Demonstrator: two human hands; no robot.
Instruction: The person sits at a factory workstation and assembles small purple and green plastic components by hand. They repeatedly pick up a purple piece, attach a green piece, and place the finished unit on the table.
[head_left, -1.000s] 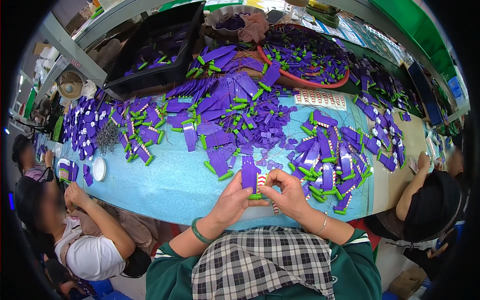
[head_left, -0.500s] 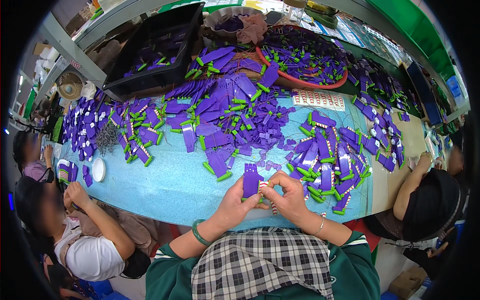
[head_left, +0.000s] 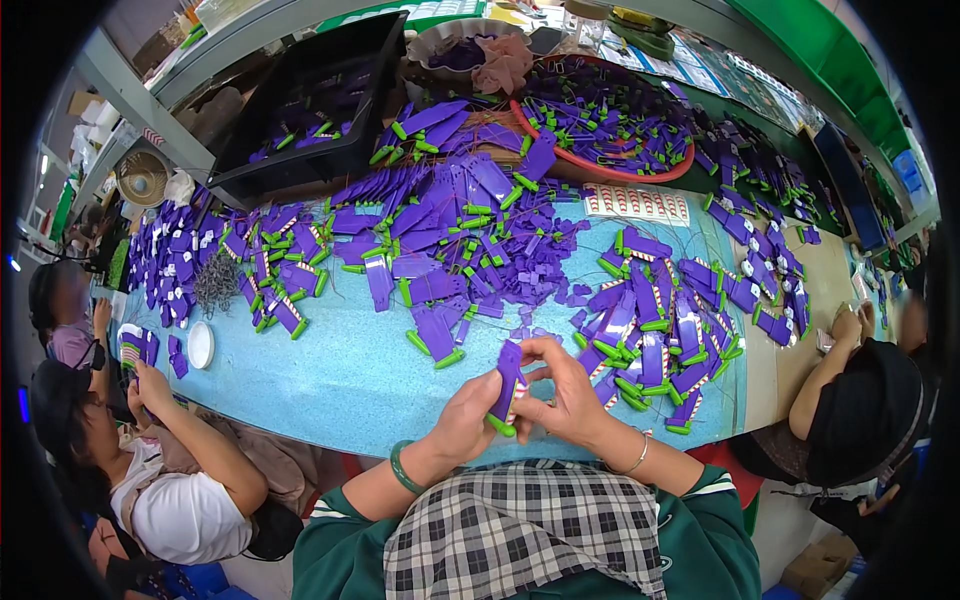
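Observation:
A flat purple plastic piece [head_left: 507, 385] with a bright green end is held tilted above the table's near edge. My left hand [head_left: 466, 408] grips it between thumb and fingers. A red-and-white striped sticker [head_left: 518, 396] runs along the piece's right-hand edge. My right hand [head_left: 568, 400] has its index finger curled at the upper end of the piece and its thumb against the striped edge. The remaining right fingers are bent and partly hidden. Beyond my hands lies a heap of similar purple pieces [head_left: 435, 282] without stripes; to the right is a pile of striped ones [head_left: 650, 345].
A blue table [head_left: 300, 385] spans the front. Behind the heaps stand a black crate [head_left: 230, 165] and a red basin [head_left: 600, 170] of purple-green parts. A sticker sheet [head_left: 636, 203] lies before the basin. A white bowl [head_left: 200, 345] is at left. People sit on both sides.
The purple piece has turned from face-on to tilted edgewise. My right hand has shifted from pinching at the sticker to holding along the piece's edge. The left neighbour's hands have risen.

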